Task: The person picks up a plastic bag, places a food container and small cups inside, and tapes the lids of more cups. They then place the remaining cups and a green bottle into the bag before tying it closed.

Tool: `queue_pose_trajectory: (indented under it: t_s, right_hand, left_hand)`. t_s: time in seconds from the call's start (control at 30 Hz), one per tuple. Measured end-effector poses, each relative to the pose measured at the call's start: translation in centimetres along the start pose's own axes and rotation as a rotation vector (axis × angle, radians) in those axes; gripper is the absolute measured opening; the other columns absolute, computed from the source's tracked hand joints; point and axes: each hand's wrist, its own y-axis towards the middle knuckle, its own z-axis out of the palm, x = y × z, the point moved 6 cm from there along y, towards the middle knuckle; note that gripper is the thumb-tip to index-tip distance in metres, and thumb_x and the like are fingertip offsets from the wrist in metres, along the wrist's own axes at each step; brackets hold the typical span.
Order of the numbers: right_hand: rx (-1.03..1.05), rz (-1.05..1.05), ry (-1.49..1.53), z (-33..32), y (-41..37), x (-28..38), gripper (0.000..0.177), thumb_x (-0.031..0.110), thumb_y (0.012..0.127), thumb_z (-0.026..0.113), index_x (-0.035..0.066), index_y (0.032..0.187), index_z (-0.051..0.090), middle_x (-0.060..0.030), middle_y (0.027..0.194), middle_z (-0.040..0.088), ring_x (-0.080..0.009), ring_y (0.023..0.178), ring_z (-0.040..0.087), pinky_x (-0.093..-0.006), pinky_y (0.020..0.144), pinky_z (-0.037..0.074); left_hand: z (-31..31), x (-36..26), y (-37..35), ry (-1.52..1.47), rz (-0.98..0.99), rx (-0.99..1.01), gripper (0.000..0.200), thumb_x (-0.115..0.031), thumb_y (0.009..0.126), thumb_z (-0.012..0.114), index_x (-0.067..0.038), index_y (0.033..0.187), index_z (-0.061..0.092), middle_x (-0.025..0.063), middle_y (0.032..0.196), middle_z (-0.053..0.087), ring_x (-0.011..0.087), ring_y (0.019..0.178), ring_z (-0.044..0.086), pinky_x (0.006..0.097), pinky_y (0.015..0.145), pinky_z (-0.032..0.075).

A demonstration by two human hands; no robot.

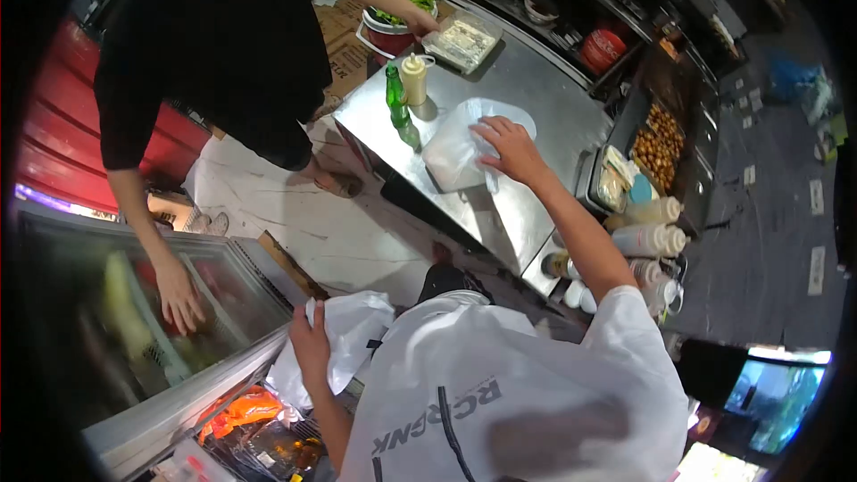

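My right hand (511, 150) reaches over the steel table and grips a translucent white plastic bag (451, 156), fingers curled on its top. Something pale and bulky sits inside the bag; I cannot make out what. Down at the left, my left hand (311, 339) is closed on the edge of another white plastic bag (357, 317), which hangs loosely beside my shirt. A green glass bottle (396, 94) and a squeeze bottle (413, 80) of pale sauce stand just beyond the bag on the table.
A co-worker in black touches a foil tray (466, 43) with one hand; the other is over a glass-topped freezer (223, 303). A bucket of greens (388, 27) stands behind the steel table (558, 120). Sauce bottles (647, 239) and a pan of small brown food (659, 147) are at right.
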Motion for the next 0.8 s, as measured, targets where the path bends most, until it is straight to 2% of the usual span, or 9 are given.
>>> queue_pose_trajectory:
  t_s: [0.17, 0.23, 0.3, 0.47, 0.5, 0.6, 0.63, 0.73, 0.8]
  right_hand:
    - [0.341, -0.137, -0.017, 4.1, 2.9, -5.5, 0.038, 0.025, 0.089, 0.077, 0.016, 0.124, 0.066, -0.0052, 0.115, 0.067, -0.0278, 0.116, 0.061, -0.045, 0.097, 0.043]
    - [0.248, -0.211, 0.135, 4.4, 3.4, -6.2, 0.023, 0.019, 0.09, 0.075, 0.012, 0.11, 0.067, -0.0077, 0.1, 0.066, -0.0305, 0.104, 0.063, -0.0472, 0.09, 0.045]
    - [0.243, -0.156, 0.262, 4.9, 3.7, -6.5, 0.024, 0.016, 0.088, 0.076, 0.011, 0.11, 0.067, -0.0107, 0.106, 0.067, -0.0339, 0.106, 0.063, -0.049, 0.09, 0.046]
    - [0.364, 0.152, 0.345, 4.3, 3.5, -5.1, 0.019, 0.02, 0.091, 0.068, 0.007, 0.105, 0.067, -0.0196, 0.091, 0.069, -0.0432, 0.093, 0.066, -0.0549, 0.087, 0.049]
    - [0.308, 0.209, 0.404, 4.4, 3.5, -5.4, 0.024, 0.027, 0.089, 0.066, 0.006, 0.101, 0.068, -0.0208, 0.084, 0.069, -0.0444, 0.086, 0.067, -0.0554, 0.083, 0.05]
    - [0.21, 0.252, 0.47, 1.9, 5.0, -4.5, 0.028, 0.033, 0.085, 0.074, 0.006, 0.084, 0.07, -0.0188, 0.072, 0.066, -0.0435, 0.069, 0.064, -0.0487, 0.067, 0.051]
    - [0.089, 0.278, 0.421, 1.2, 5.4, -4.5, 0.035, 0.034, 0.084, 0.078, 0.004, 0.07, 0.067, -0.0182, 0.062, 0.06, -0.0425, 0.061, 0.059, -0.046, 0.06, 0.048]
    - [-0.046, 0.395, 0.392, 0.3, 5.2, -6.0, 0.04, 0.033, 0.085, 0.079, 0.003, 0.064, 0.063, -0.0186, 0.058, 0.055, -0.0423, 0.056, 0.054, -0.0454, 0.056, 0.045]
    - [-0.129, 0.363, 0.436, -1.7, 5.1, -6.1, 0.038, 0.021, 0.086, 0.078, 0.001, 0.061, 0.059, -0.0179, 0.054, 0.048, -0.0338, 0.047, 0.045, -0.0405, 0.051, 0.04]
  left_hand:
    - [-1.8, -12.6, 4.0, -0.148, 0.004, -0.032, 0.038, -0.029, 0.107, 0.06, 0.008, 0.107, 0.066, 0.0096, 0.064, 0.054, 0.0175, 0.061, 0.052, 0.0383, 0.06, 0.043]
    - [-2.6, -16.7, 5.0, -0.138, -0.063, -0.005, 0.038, -0.03, 0.108, 0.059, 0.007, 0.11, 0.067, 0.0097, 0.063, 0.053, 0.0176, 0.061, 0.052, 0.0384, 0.06, 0.043]
    - [-3.7, -20.6, 5.5, -0.105, -0.111, 0.006, 0.038, -0.03, 0.108, 0.06, 0.007, 0.114, 0.068, 0.0102, 0.064, 0.054, 0.0178, 0.061, 0.051, 0.0381, 0.061, 0.043]
    - [-5.2, -25.2, 6.2, 0.021, -0.054, -0.052, 0.042, -0.03, 0.106, 0.064, 0.006, 0.128, 0.066, 0.0148, 0.074, 0.06, 0.0227, 0.067, 0.054, 0.0398, 0.066, 0.045]
    - [-5.5, -25.5, 5.7, 0.266, 0.231, -0.247, 0.043, -0.027, 0.103, 0.067, 0.004, 0.132, 0.065, 0.0203, 0.084, 0.065, 0.0297, 0.074, 0.057, 0.0429, 0.073, 0.047]
    - [-5.5, -29.4, 7.4, 0.289, -0.014, -0.006, 0.044, -0.024, 0.1, 0.069, 0.004, 0.134, 0.064, 0.0235, 0.092, 0.069, 0.0334, 0.082, 0.061, 0.0462, 0.079, 0.048]
    - [-5.4, -30.1, 7.4, 0.287, 0.182, -0.091, 0.03, -0.011, 0.099, 0.066, 0.007, 0.123, 0.063, 0.0176, 0.068, 0.051, 0.0187, 0.06, 0.039, 0.0371, 0.057, 0.038]
    - [-4.9, -33.6, 7.5, 0.27, 0.143, 0.017, 0.029, -0.01, 0.099, 0.064, 0.006, 0.123, 0.063, 0.0224, 0.07, 0.053, 0.0266, 0.058, 0.042, 0.0407, 0.059, 0.04]
    - [-4.4, -34.9, 7.7, 0.305, 0.198, 0.056, 0.028, -0.009, 0.099, 0.063, 0.006, 0.123, 0.063, 0.0233, 0.071, 0.055, 0.0319, 0.057, 0.045, 0.0425, 0.06, 0.041]
